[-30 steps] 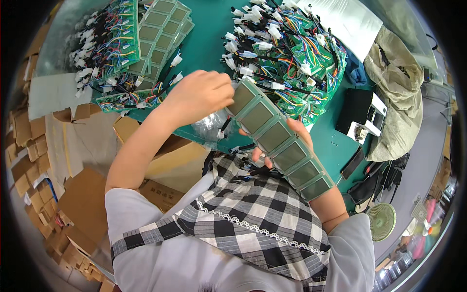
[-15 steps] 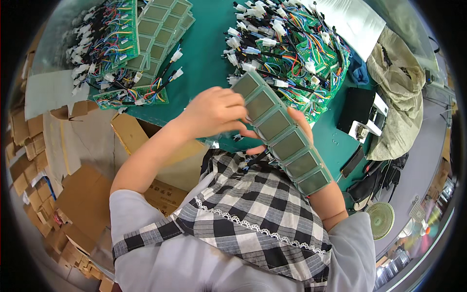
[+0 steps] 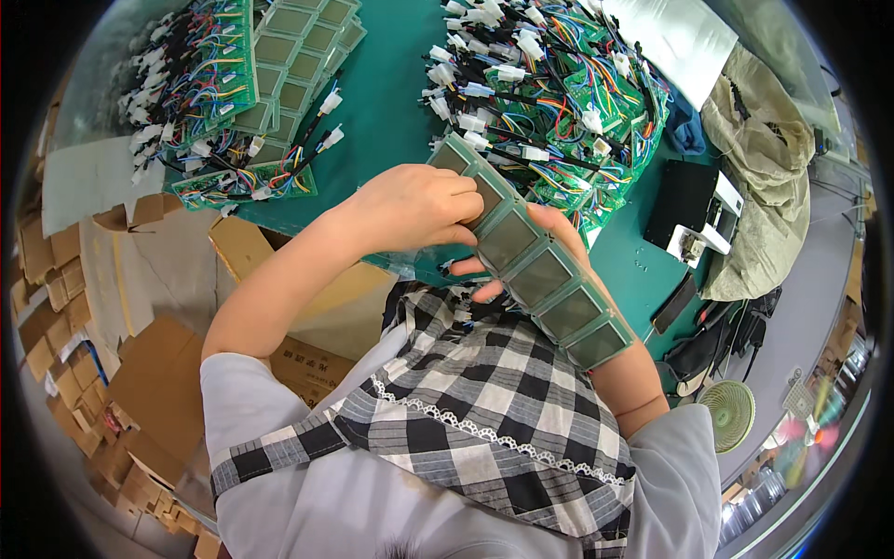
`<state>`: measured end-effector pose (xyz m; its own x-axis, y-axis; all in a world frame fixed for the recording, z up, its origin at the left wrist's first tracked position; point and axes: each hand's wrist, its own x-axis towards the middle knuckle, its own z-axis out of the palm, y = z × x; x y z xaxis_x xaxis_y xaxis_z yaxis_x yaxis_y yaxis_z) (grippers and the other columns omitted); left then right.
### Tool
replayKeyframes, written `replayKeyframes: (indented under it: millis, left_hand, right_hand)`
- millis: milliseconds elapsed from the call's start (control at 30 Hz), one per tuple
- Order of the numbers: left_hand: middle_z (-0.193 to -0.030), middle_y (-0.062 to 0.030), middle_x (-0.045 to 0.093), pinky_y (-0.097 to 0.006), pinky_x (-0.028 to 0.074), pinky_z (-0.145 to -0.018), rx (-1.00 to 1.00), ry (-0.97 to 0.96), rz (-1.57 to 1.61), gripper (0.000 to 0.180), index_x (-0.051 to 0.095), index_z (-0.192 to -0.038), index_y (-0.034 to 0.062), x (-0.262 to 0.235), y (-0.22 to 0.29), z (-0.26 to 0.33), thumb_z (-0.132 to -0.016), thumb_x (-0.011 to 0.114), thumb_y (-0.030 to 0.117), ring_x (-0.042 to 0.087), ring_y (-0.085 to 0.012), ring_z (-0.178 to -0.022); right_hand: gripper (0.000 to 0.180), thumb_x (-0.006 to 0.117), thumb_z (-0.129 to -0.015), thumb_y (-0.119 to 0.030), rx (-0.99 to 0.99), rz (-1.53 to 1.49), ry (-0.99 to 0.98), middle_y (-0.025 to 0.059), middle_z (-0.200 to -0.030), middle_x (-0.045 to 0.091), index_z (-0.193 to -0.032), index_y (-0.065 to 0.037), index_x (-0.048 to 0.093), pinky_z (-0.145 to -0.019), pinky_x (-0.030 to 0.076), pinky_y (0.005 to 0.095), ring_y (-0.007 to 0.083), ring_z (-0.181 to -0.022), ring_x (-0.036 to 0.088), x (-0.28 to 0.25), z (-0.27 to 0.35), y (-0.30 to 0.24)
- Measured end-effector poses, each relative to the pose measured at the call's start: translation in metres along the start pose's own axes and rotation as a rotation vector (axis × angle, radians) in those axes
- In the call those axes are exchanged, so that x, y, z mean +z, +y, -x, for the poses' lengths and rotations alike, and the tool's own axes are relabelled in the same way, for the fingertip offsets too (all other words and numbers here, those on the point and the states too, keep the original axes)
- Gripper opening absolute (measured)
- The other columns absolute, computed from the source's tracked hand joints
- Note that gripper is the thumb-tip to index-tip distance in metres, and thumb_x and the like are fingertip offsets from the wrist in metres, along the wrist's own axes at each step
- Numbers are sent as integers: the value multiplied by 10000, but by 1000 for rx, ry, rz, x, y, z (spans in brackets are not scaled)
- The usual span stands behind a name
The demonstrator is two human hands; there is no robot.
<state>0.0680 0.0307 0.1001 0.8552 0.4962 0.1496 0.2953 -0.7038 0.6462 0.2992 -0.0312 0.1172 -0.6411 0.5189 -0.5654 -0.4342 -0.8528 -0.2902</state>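
Right hand clasps panel strip, thumb right, fingers left; left hand curls at its far end; pinch unclear.

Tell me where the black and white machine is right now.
In the head view, the black and white machine is right of centre on the green table, between the heap of wired circuit boards and the beige sack.

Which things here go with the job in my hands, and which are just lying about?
Probably part of the job:
panel strip in your right hand, left hand at its upper end
wired boards
stacked panels

Probably just lying about:
green fan
beige sack
cardboard box
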Motion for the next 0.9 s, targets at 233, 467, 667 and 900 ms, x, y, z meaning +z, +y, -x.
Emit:
replayKeyframes:
  millis: [233, 467, 667, 900]
  left_hand:
    - [-807, -63, 536, -388, 505, -666, -25, -23, 0, 183, 552, -814, 67, -2, 7, 5, -819, 713, 153, 604, -254, -764]
    - [-815, -63, 537, -388, 512, -670, -6, -36, 9, 161, 562, -829, 65, -1, 2, 5, -833, 693, 160, 606, -257, -766]
    - [-830, -66, 534, -385, 513, -684, -19, -76, 33, 148, 565, -846, 67, -2, 4, 3, -841, 687, 150, 603, -253, -786]
    - [-833, -69, 537, -393, 513, -688, 16, -94, 61, 162, 560, -858, 68, -4, 5, 0, -849, 692, 162, 604, -259, -801]
  right_hand:
    - [699, 473, -965, -514, 12, -39, -21, 248, -1351, 560, -1475, -39, 424, -781, 607, 560, 500, -1125, 619, -2, -4, 2]
    - [687, 470, -968, -510, 8, -52, -5, 231, -1338, 573, -1468, -41, 433, -770, 608, 553, 489, -1102, 635, -3, -1, 5]
    - [685, 479, -962, -500, -4, -83, 6, 229, -1326, 575, -1455, -26, 437, -766, 608, 566, 491, -1083, 642, -2, 2, 7]
    - [666, 496, -956, -478, -13, -84, -3, 220, -1325, 568, -1456, -42, 431, -732, 614, 571, 496, -1050, 654, -7, 8, 9]
